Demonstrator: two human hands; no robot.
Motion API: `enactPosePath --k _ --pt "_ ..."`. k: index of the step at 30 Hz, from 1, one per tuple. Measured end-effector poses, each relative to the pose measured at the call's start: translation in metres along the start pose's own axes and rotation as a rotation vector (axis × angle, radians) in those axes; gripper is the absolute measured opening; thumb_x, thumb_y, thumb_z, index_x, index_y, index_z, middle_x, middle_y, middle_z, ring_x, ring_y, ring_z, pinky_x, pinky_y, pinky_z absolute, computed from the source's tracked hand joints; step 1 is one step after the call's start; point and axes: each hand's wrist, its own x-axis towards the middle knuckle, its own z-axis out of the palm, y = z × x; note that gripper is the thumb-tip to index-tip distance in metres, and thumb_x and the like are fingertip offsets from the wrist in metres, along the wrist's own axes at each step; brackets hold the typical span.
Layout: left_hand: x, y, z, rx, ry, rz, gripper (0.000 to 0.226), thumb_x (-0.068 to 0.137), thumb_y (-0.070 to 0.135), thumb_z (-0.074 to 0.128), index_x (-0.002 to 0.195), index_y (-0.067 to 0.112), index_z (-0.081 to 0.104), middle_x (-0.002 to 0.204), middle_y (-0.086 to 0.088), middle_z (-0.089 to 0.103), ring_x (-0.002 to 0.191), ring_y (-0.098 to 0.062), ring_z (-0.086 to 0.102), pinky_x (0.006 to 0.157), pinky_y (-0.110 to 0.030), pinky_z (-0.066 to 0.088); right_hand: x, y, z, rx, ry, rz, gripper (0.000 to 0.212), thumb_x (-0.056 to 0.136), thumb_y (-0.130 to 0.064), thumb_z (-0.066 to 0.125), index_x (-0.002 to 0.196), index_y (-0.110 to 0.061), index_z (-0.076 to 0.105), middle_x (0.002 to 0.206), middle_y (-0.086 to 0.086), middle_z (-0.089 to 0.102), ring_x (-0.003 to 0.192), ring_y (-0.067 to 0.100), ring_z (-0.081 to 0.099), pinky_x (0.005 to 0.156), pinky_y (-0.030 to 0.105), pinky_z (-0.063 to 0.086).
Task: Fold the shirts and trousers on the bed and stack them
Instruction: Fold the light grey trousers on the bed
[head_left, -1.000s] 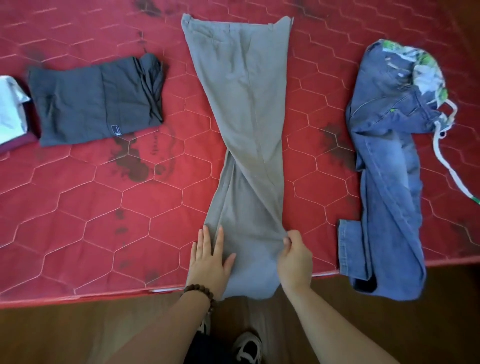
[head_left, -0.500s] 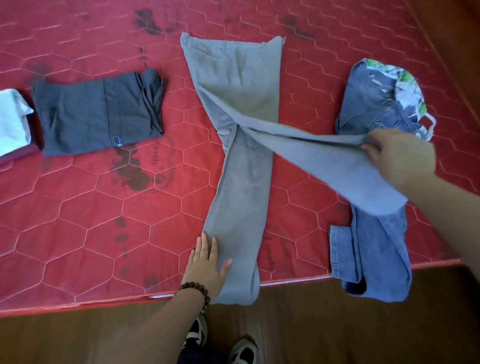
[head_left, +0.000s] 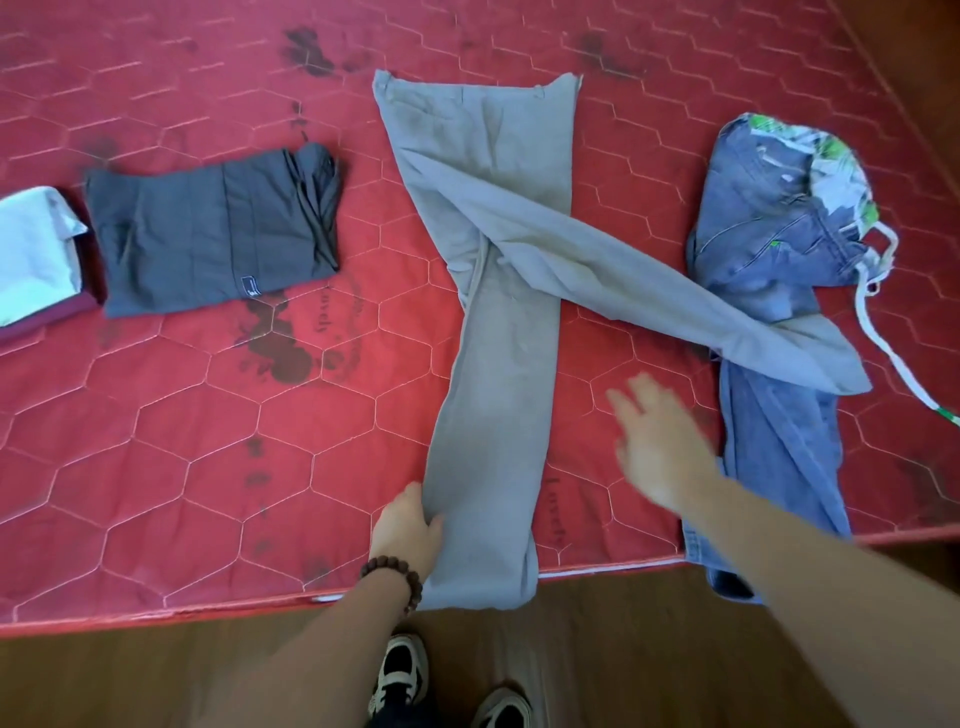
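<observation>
Grey trousers (head_left: 488, 395) lie spread on the red mattress (head_left: 208, 441), waistband at the far side. One leg runs straight toward me and hangs over the near edge. The other leg is thrown out to the right, its end resting on the blue jeans (head_left: 779, 452). My left hand (head_left: 408, 530) grips the left edge of the straight leg near the hem. My right hand (head_left: 657, 447), blurred, hovers open above the mattress between the two trouser legs, holding nothing. A folded dark grey garment (head_left: 208, 234) lies at the left.
A folded white piece on a maroon one (head_left: 36, 260) sits at the far left edge. A floral garment with a white cord (head_left: 878, 291) lies by the jeans' waistband. Wooden floor (head_left: 156, 675) and my shoes (head_left: 400, 670) are below the mattress edge.
My right hand carried one grey leg out to the right, dropped it across the jeans and came back toward the middle. My left hand went from flat on the other leg to gripping its edge.
</observation>
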Motion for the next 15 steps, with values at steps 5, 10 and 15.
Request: enactPosePath --k 5,10,15 --pt "-0.021 0.023 -0.012 -0.128 -0.084 0.164 0.026 0.092 0.017 0.056 0.070 0.008 0.046 0.062 -0.001 0.041 0.057 -0.014 0.037 0.055 -0.025 0.032 -0.057 -0.098 0.020 0.495 -0.193 -0.094 0.062 0.100 -0.037 0.044 0.153 -0.020 0.019 0.161 0.001 0.012 0.148 0.017 0.012 0.118 0.032 0.014" --pt "-0.055 0.054 -0.036 -0.378 -0.249 0.208 0.028 0.100 0.020 0.046 0.081 0.016 0.067 0.069 0.003 0.065 0.065 -0.017 0.059 0.065 -0.029 0.049 -0.099 -0.134 0.019 1.189 -0.388 0.176 0.062 0.096 -0.043 0.050 0.151 -0.025 0.025 0.146 -0.005 0.043 0.136 0.016 0.041 0.110 0.031 0.037" --pt "-0.097 0.089 -0.057 -0.771 -0.522 -0.108 0.035 0.101 0.032 0.045 0.098 0.006 0.068 0.079 -0.003 0.074 0.075 -0.017 0.071 0.065 -0.032 0.059 -0.123 -0.122 -0.007 1.589 -0.329 0.298 0.043 0.088 -0.019 0.068 0.128 -0.021 0.051 0.121 0.000 0.064 0.111 0.013 0.062 0.088 0.025 0.053"
